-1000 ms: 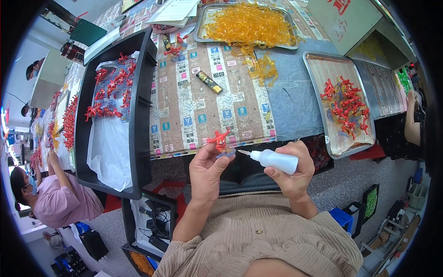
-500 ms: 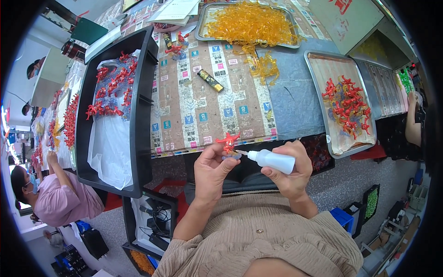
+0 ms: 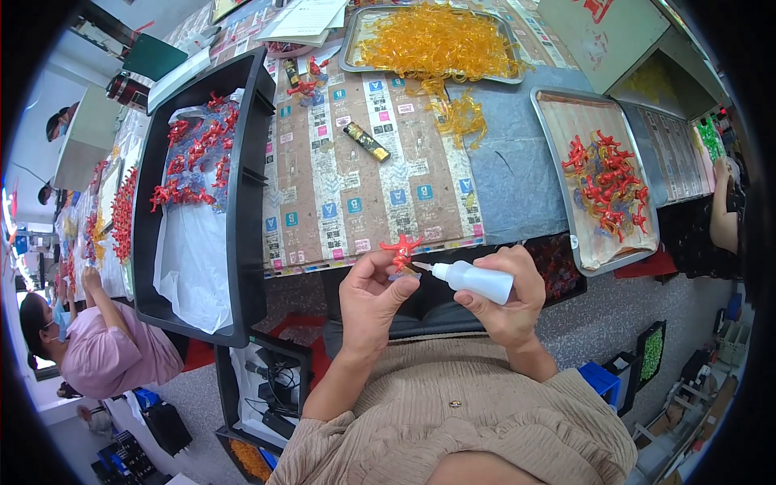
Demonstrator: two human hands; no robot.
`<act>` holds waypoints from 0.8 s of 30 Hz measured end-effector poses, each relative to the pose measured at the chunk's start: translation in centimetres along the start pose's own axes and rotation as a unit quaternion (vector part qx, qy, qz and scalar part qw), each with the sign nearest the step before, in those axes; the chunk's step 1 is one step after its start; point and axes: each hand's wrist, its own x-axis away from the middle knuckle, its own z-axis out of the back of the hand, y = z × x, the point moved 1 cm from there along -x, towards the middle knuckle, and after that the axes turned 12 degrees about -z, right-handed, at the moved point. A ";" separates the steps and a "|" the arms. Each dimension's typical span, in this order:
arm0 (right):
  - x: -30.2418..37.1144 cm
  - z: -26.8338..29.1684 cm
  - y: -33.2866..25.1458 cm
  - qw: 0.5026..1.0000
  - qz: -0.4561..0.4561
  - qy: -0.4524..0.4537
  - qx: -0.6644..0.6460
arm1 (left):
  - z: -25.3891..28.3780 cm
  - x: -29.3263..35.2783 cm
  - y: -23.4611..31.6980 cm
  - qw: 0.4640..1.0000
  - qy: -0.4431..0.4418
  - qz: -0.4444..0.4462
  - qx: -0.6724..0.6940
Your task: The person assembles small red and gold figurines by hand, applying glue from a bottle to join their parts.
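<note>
Between the thumb and fingers of my left hand (image 3: 370, 303) is a small red figurine (image 3: 402, 249) with spread arms and a translucent bluish base. My right hand (image 3: 511, 297) is closed around a white squeeze bottle (image 3: 477, 280), tilted so its thin nozzle points left. The nozzle tip is at the figurine's lower part; whether it touches cannot be made out. Both hands are just off the table's near edge. On the patterned table ahead lie a black-and-gold lighter (image 3: 367, 142) and another red figurine (image 3: 307, 87) farther back.
A deep black bin (image 3: 257, 162) at left holds several red figurines on white plastic. At right, a metal tray (image 3: 540, 105) carries more. A far tray (image 3: 349, 56) is heaped with yellow translucent pieces (image 3: 440, 40). A person in pink (image 3: 121, 347) works at left; another person's arm (image 3: 725, 218) shows at right.
The bottle and my right hand have shifted very slightly left. The figurine has turned a little in my left fingers. Both grips stay the same.
</note>
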 end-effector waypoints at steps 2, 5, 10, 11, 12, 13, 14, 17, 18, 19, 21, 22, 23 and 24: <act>0.0 0.2 -0.3 1.000 -0.003 0.004 -0.006 | -0.1 -0.1 0.1 1.000 0.002 -0.009 -0.016; -0.1 0.4 -0.5 1.000 0.006 0.009 -0.008 | 0.0 -0.4 0.5 0.982 -0.016 -0.108 -0.151; 0.2 0.3 -0.3 1.000 0.016 0.017 0.005 | -0.6 -0.8 2.3 0.829 -0.079 -0.250 -0.494; 0.2 0.2 -0.3 0.999 0.027 0.020 0.008 | -0.6 -0.8 2.3 0.829 -0.078 -0.250 -0.494; 0.2 0.1 -0.3 0.999 0.037 0.023 0.012 | -0.6 -0.8 2.3 0.805 -0.082 -0.270 -0.522; 0.2 0.1 -0.4 0.999 0.038 0.023 0.012 | -0.7 -0.9 2.3 0.779 -0.087 -0.289 -0.550; 0.1 0.1 -0.4 0.998 0.045 0.024 0.024 | -0.7 -0.9 2.4 0.779 -0.086 -0.289 -0.549; 0.2 -0.1 -0.5 0.998 0.054 0.028 0.030 | -1.0 -0.9 2.6 0.753 -0.096 -0.305 -0.575; 0.3 -0.2 -0.4 0.998 0.054 0.034 0.028 | -1.1 -0.9 2.7 0.748 -0.099 -0.304 -0.582; 0.3 -0.3 -0.5 0.998 0.054 0.035 0.028 | -1.2 -1.0 2.7 0.742 -0.102 -0.302 -0.590; 0.2 -0.3 -0.5 0.997 0.055 0.034 0.031 | -1.1 -1.0 2.6 0.739 -0.104 -0.300 -0.594; 0.2 -0.3 -0.5 0.997 0.055 0.035 0.032 | -1.0 -1.1 2.6 0.737 -0.105 -0.297 -0.598; 0.2 -0.3 -0.4 0.997 0.052 0.035 0.036 | -1.1 -1.1 2.6 0.737 -0.106 -0.297 -0.598; 0.3 -0.3 -0.4 0.997 0.050 0.034 0.038 | -1.1 -1.1 2.6 0.736 -0.111 -0.297 -0.598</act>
